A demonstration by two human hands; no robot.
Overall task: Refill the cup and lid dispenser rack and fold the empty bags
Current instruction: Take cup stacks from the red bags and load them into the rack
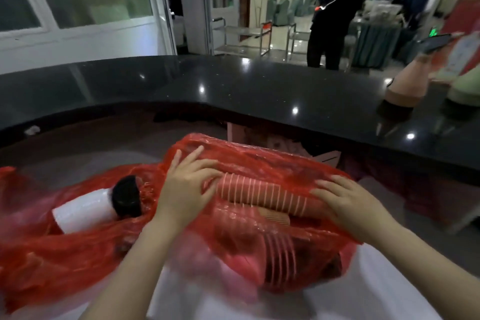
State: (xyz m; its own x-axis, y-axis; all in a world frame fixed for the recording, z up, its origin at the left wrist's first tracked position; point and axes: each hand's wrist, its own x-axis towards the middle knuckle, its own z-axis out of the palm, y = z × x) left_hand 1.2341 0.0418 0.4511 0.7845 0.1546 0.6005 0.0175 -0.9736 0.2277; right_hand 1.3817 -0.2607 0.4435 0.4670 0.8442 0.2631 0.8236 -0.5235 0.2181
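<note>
A large red plastic bag (pixel 272 161) lies in front of me, full of stacked paper cups. One sleeve of brown cups with pale rims (pixel 262 196) lies crosswise on top. My left hand (pixel 187 184) grips its left end and my right hand (pixel 348 205) grips its right end, partly through the red film. More cup stacks (pixel 280 252) show through the bag below. To the left, a second red bag (pixel 52 249) holds a white stack of lids (pixel 83 212) and a stack of black lids (pixel 127 196).
A curved black stone counter (pixel 259 91) runs behind the bags. Two cone-shaped stands (pixel 410 83) sit on its right end. A person in dark clothes (pixel 332 15) stands beyond it near metal trolleys (pixel 244 36). White surface (pixel 363 299) lies under the bags.
</note>
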